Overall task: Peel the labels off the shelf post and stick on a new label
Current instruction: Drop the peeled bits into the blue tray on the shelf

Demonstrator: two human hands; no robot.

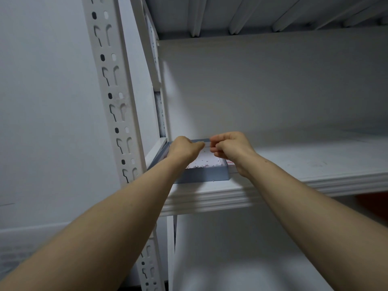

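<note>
White perforated steel shelf post stood left of us, labels not discernible on it. Our left hand and right hand pinched 1 thin pale strip between them above a shallow blue-grey box on the white shelf board

- I see my left hand and right hand pinching a small white label between them.
- Both hover over a blue box on the shelf, beside the slotted shelf post.
</note>
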